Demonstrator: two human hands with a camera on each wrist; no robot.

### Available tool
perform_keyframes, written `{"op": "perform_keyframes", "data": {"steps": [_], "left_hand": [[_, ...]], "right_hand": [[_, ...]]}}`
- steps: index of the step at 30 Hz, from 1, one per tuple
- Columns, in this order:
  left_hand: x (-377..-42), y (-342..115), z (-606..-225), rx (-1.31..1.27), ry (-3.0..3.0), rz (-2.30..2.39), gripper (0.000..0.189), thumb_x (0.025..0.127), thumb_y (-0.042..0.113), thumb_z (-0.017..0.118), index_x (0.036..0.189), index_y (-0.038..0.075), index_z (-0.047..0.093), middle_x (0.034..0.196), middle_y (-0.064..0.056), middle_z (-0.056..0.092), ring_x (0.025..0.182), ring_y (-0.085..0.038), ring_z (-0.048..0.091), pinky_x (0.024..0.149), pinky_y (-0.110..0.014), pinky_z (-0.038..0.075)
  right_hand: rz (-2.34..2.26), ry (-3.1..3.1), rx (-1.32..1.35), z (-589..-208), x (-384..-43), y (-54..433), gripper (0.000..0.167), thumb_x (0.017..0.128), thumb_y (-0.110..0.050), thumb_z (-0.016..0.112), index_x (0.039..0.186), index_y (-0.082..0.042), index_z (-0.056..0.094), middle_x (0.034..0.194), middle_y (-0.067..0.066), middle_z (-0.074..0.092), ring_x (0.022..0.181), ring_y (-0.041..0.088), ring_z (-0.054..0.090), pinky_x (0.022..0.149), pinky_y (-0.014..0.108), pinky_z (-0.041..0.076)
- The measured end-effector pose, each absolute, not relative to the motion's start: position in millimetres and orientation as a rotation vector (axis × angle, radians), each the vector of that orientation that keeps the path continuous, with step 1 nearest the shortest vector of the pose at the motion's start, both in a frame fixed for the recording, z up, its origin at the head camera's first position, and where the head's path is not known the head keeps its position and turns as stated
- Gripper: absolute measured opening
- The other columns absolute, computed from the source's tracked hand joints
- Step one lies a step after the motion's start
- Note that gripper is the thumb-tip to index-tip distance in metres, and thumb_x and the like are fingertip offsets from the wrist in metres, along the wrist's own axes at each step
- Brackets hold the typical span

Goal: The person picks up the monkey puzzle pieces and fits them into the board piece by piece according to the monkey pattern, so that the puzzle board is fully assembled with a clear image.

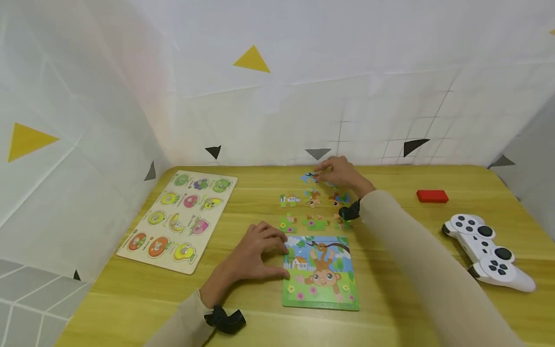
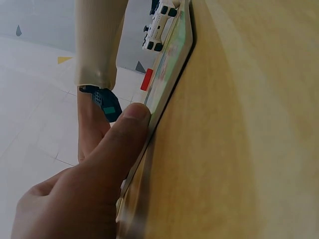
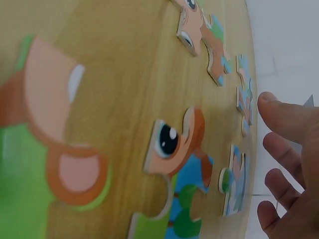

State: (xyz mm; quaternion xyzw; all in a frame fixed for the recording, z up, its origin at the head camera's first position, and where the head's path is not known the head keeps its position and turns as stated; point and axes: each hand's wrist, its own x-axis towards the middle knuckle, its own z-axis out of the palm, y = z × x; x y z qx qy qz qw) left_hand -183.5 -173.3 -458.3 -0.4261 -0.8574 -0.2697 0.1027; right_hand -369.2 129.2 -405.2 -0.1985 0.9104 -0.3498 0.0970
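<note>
A square picture board [image 1: 321, 296] with a hanging monkey lies flat on the table. My left hand [image 1: 256, 255] rests at its left side, thumb and fingertips against the edge; the left wrist view shows the thumb [image 2: 130, 117] touching that edge. Beyond the board, loose jigsaw pieces lie in rows, among them a house piece [image 1: 289, 200] and a monkey-eye piece [image 3: 167, 142]. My right hand [image 1: 340, 172] is over the farthest row, nearest a blue piece [image 1: 309, 178]. In the right wrist view its fingers are spread apart with nothing between them. It partly hides that row in the head view.
A wooden fruit puzzle board [image 1: 184, 224] lies at the left of the table. On the right are a red block [image 1: 432, 196] and a white game controller [image 1: 487, 253]. A pale cloth wall [image 1: 277, 115] rises behind the table's far edge.
</note>
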Motion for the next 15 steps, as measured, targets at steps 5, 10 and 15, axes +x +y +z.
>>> {"op": "perform_keyframes", "data": {"steps": [5, 10, 15], "left_hand": [[-183, -174, -459, -1.257, -2.531, -0.79, 0.045, 0.074, 0.064, 0.082, 0.104, 0.032, 0.072, 0.125, 0.009, 0.066, 0.117, -0.01, 0.05, 0.092, -0.036, 0.034], [-184, -174, -459, -1.253, -2.526, -0.78, 0.046, 0.074, 0.065, 0.082, 0.104, 0.032, 0.072, 0.125, 0.01, 0.066, 0.116, -0.009, 0.05, 0.092, -0.036, 0.034], [-184, -174, -459, -1.253, -2.524, -0.769, 0.046, 0.074, 0.066, 0.081, 0.104, 0.032, 0.072, 0.125, 0.01, 0.066, 0.116, -0.009, 0.05, 0.091, -0.035, 0.034]], "right_hand": [[-0.935, 2.718, -0.581, -408, -373, 123, 0.041, 0.1, -0.025, 0.066, 0.138, -0.01, 0.063, 0.154, 0.021, 0.042, 0.15, 0.053, 0.01, 0.116, 0.074, -0.002], [-0.897, 2.749, -0.624, -412, -375, 120, 0.042, 0.099, -0.025, 0.068, 0.138, -0.008, 0.063, 0.143, 0.02, 0.055, 0.148, 0.055, 0.014, 0.115, 0.075, 0.001], [-0.861, 2.78, -0.662, -413, -377, 117, 0.044, 0.098, -0.026, 0.069, 0.137, -0.006, 0.063, 0.137, 0.021, 0.058, 0.144, 0.055, 0.022, 0.114, 0.074, 0.008]]}}
